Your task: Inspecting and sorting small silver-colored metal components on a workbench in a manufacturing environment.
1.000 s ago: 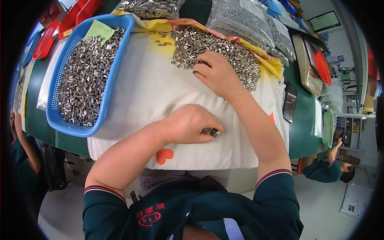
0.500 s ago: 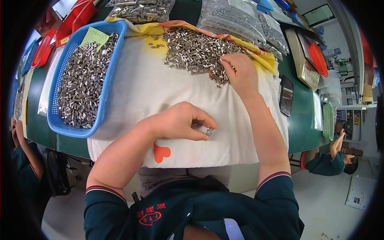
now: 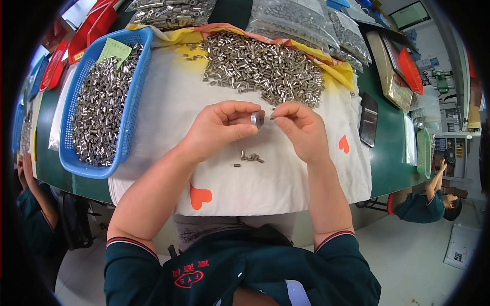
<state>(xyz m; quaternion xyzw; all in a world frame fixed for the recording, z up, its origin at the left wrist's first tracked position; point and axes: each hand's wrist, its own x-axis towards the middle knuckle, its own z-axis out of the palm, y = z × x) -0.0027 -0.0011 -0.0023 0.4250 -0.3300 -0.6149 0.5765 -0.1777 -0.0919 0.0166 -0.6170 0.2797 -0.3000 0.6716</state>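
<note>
Between its thumb and fingers, my left hand (image 3: 217, 127) holds a short, thick metal ring (image 3: 257, 120) with a dark centre. My right hand (image 3: 306, 133) is closed in a pinch just right of the ring. A small metal piece (image 3: 272, 118) shows at its fingertips, mostly hidden. Below the hands, several small metal cylinders (image 3: 251, 158) lie loose on the white cloth (image 3: 240, 191). Beyond the hands spreads a large pile of similar cylinders (image 3: 255, 64).
At the left stands a blue basket (image 3: 124, 153) full of small cylinders, with a green paper slip (image 3: 114, 51) on them. Bags of metal parts (image 3: 293, 23) line the back. A dark phone (image 3: 368, 120) lies right of the cloth. Another person (image 3: 423, 204) is at far right.
My right hand has come back from the pile to beside my left hand. My left hand has moved up and away from me, turning the ring. Several loose cylinders now show below it.
</note>
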